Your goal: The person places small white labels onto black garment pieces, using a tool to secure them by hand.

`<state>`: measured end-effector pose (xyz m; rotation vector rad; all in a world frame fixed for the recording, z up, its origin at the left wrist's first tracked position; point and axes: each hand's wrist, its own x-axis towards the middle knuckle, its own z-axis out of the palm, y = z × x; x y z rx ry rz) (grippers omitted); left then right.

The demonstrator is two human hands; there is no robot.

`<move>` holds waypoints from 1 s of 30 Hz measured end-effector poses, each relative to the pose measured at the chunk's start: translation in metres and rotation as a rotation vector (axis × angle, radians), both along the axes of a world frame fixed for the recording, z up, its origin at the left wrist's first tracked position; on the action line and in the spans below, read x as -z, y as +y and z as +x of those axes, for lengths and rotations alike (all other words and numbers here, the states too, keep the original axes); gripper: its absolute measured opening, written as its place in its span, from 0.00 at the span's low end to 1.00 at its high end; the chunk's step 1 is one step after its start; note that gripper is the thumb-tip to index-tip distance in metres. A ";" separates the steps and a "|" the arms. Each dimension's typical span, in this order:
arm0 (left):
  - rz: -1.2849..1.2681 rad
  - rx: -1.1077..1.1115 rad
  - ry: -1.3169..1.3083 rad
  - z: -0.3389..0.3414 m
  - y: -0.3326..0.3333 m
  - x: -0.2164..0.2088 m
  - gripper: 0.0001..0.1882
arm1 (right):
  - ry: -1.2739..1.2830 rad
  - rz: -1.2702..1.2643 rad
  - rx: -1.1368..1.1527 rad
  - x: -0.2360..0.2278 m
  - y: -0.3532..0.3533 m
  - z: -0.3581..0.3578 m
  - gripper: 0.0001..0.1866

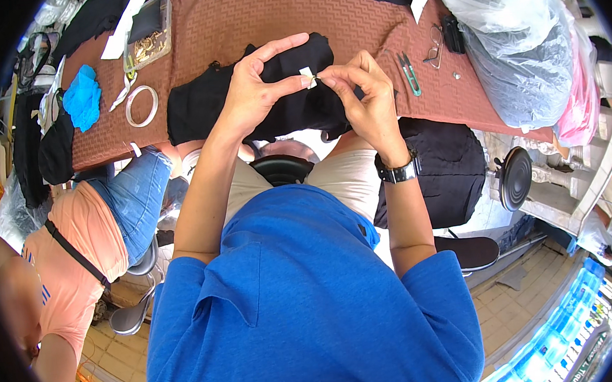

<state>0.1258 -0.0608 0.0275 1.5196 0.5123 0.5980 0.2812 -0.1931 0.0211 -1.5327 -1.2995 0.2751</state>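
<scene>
A black cloth garment (pixel 200 102) lies on the table under both hands. My left hand (pixel 256 88) holds a small white tag (pixel 306 72) at its thumb tip, over the dark fabric, with the index finger stretched out beyond it. The fingers behind the tag are hidden. Just right of it, my right hand (pixel 364 91) pinches thumb and index finger together at the tag's edge. Something tiny and thin shows at that pinch, too small to name. The two hands almost meet there.
The table has a brown textured cloth (pixel 336 15). On it lie green thread snips (pixel 409 75), glasses (pixel 436 45), a tape roll (pixel 142 106), blue cloth (pixel 82 99) and a clear box (pixel 150 49) with small gold pieces. Plastic-wrapped bundles (pixel 512 42) stand right; another person (pixel 75 242) sits left.
</scene>
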 end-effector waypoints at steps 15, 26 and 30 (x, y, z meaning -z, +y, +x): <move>-0.128 0.036 0.005 -0.002 0.000 -0.001 0.31 | 0.411 -0.088 -0.139 0.013 -0.003 0.006 0.08; 0.060 -0.045 0.074 0.003 -0.006 0.005 0.30 | 0.026 0.030 0.002 -0.002 0.003 -0.010 0.07; 0.195 -0.066 0.074 0.005 -0.006 0.006 0.30 | -0.051 0.038 -0.034 -0.003 0.006 -0.014 0.05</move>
